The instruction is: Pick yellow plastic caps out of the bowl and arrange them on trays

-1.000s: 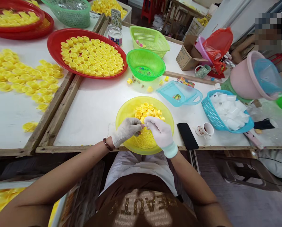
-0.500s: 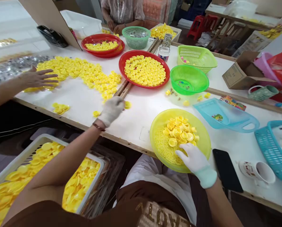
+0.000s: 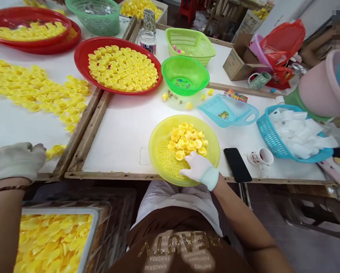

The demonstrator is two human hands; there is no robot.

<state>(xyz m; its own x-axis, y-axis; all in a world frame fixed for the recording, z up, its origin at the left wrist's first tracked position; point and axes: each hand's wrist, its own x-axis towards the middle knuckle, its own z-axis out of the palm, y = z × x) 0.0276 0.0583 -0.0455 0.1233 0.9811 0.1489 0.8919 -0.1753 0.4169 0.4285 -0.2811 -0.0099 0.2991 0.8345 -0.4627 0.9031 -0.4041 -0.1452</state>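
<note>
My left hand (image 3: 16,161), in a pale glove, is over the table at the left with its fingers curled down. What its fingertips hold, if anything, is hidden. Right beside them lie a few small yellow plastic cups (image 3: 56,151). My right hand (image 3: 200,167), in a white glove, reaches into the yellow bowl (image 3: 155,142). Its thumb and fingers are apart, just over small yellow pellets (image 3: 167,159) and touching the edge of a heap of yellow cups (image 3: 187,140).
A red tray (image 3: 80,60) of upright yellow cups stands beyond a wooden table edge (image 3: 87,132). Right of the bowl lie a black phone (image 3: 237,165), a mug (image 3: 259,157) and a blue basket (image 3: 265,132). A crate of yellow pieces (image 3: 53,242) sits below the table at left.
The view has swung to the right. My left hand has moved left, from near the wooden table joint to the few cups near the front edge. My right hand stays in the bowl.
</note>
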